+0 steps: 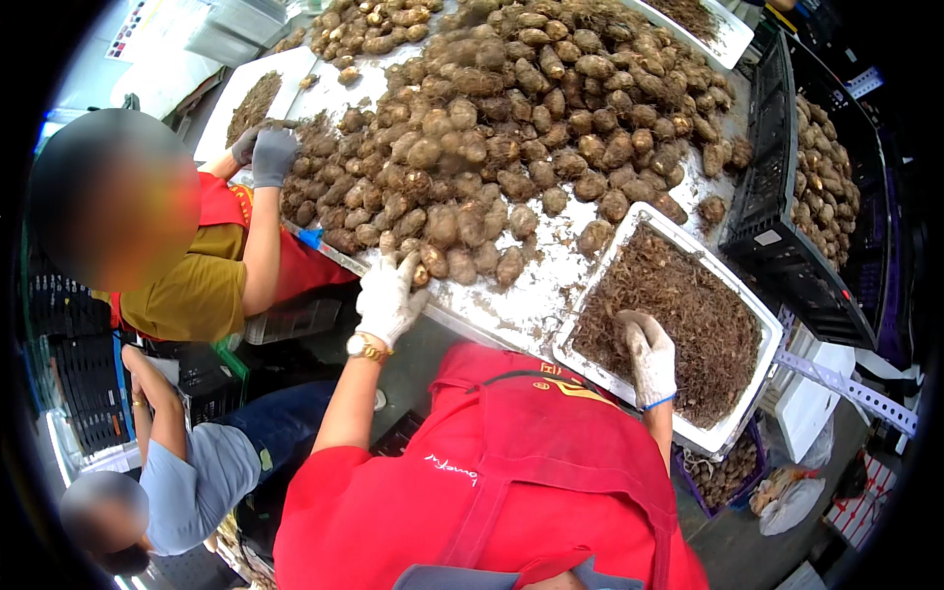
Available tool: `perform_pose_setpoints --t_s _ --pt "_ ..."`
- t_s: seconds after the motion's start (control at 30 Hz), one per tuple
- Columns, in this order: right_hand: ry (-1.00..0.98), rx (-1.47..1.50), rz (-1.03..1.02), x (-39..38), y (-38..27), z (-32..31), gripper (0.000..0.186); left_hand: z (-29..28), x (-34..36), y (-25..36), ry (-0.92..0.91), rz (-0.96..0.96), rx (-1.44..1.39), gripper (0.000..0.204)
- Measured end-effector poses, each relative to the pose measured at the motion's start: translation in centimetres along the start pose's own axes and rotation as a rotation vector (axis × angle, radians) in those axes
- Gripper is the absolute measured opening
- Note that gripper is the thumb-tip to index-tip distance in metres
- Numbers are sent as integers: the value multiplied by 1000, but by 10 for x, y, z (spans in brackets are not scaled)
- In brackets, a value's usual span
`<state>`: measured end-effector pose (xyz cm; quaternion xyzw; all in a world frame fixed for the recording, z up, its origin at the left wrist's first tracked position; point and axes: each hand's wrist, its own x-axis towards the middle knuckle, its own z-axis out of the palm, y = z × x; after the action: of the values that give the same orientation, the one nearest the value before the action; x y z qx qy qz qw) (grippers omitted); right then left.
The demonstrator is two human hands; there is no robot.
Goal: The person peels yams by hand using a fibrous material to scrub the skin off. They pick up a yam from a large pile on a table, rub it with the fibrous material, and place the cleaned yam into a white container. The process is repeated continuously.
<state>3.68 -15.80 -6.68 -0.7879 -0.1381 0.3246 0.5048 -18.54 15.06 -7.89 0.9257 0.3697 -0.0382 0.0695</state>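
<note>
A large pile of brown, hairy taro corms (pixel 551 98) covers the white-topped table (pixel 536 320). My left hand (pixel 386 300), in a white glove, is at the pile's near edge, its fingers bent against a small taro (pixel 421 275) with a pale cut end. My right hand (pixel 649 359), gloved in soiled white, is over a white foam box (pixel 742 413) filled with brown root fibres (pixel 678 315). Its fingers are curled together; whatever they hold, if anything, is hidden.
At my left, a person in grey gloves (pixel 273 157) works at the pile beside another white tray (pixel 290 79). Another person (pixel 206 477) sits lower left. A black crate (pixel 767 157) with taros stands right; a purple crate (pixel 757 482) lies below the foam box.
</note>
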Motion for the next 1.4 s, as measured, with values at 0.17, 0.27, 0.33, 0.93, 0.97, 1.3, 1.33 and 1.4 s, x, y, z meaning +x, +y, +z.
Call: perform_pose_setpoints --t_s 0.17,0.27,0.33,0.93,0.97,1.3,1.33,1.4 --pt "-165 -2 26 6 -8 22 21 30 -3 -17 219 -15 -259 49" --pt "-236 -17 -6 1 -30 28 23 20 -19 -9 313 -91 -508 43" --pt "-243 -119 -179 7 -34 39 24 -2 -22 15 282 -65 -761 39" --pt "-310 488 199 21 -40 37 55 -48 8 186 -58 489 -395 21" --pt "-313 613 375 21 -42 33 58 -48 9 186 -51 555 -400 22" --pt "125 -527 -614 20 -29 19 18 8 7 181 -132 314 -870 33" --pt "168 -474 -752 22 -32 14 18 -14 7 196 -409 -109 -1352 32" --pt "198 -196 -723 30 -23 9 38 -28 7 202 -720 -548 -1834 34"
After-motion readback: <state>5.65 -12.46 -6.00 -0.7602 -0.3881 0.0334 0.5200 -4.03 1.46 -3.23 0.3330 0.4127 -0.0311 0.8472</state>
